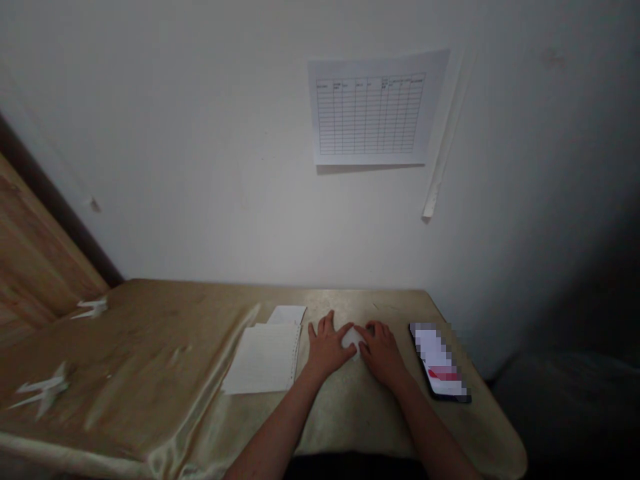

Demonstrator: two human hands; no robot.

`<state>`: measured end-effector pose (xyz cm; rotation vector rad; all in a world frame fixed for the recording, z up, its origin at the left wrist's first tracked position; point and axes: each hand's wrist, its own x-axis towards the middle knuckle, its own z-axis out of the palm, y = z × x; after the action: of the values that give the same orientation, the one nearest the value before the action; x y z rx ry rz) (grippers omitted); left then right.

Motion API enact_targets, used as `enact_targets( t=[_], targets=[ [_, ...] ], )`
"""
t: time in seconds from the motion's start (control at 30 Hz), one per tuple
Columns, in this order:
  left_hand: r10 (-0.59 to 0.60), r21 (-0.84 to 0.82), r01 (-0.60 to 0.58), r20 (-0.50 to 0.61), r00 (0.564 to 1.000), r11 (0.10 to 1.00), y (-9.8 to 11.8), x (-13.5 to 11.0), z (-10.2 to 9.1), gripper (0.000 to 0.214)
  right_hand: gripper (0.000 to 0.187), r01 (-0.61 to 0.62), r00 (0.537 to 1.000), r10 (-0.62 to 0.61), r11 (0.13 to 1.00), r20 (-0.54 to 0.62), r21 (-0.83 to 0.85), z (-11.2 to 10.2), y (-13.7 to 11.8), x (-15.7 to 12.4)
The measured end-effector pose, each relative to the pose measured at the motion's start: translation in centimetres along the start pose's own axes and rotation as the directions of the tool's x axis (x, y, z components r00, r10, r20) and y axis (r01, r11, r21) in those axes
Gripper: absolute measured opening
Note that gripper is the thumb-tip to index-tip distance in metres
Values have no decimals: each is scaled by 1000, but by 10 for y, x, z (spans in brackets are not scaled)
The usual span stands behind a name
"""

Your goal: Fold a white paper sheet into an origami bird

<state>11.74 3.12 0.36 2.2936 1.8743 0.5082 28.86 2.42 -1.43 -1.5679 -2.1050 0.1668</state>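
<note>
A small piece of folded white paper (352, 338) lies on the cloth-covered table between my two hands. My left hand (326, 347) holds its left side with thumb and index finger, the other fingers spread over the cloth. On the opposite side, my right hand (381, 349) has thumb and index finger on the paper, its remaining fingers bent. The fingertips partly cover the paper, so its folds are hard to make out. Just left of my left hand lies a stack of lined paper sheets (264, 359), with another white sheet (287, 314) partly under its far edge.
A phone (443, 367) with a lit screen lies near the right edge of the table (150, 360). Two folded white paper figures (47, 389) (93, 307) sit at the left. A printed grid sheet (370, 113) hangs on the wall. Wooden boards (35, 253) stand far left.
</note>
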Motion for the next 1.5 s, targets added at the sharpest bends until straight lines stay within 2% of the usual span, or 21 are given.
enact_targets(
  t=[0.7,1.07,1.5],
  targets=[
    [16,-5,-16,-23,1000,1000,-10,-2,-5,53,43,-34,999,34,999,-2,-16,3,-1,0],
    [45,103,-37,-80,996,994,-5,-9,-18,43,43,-62,997,64,996,35,-66,-1,-6,0],
    [43,49,-41,-38,998,998,-10,-13,-30,38,43,-67,997,69,995,25,-74,-1,-6,0]
  ],
)
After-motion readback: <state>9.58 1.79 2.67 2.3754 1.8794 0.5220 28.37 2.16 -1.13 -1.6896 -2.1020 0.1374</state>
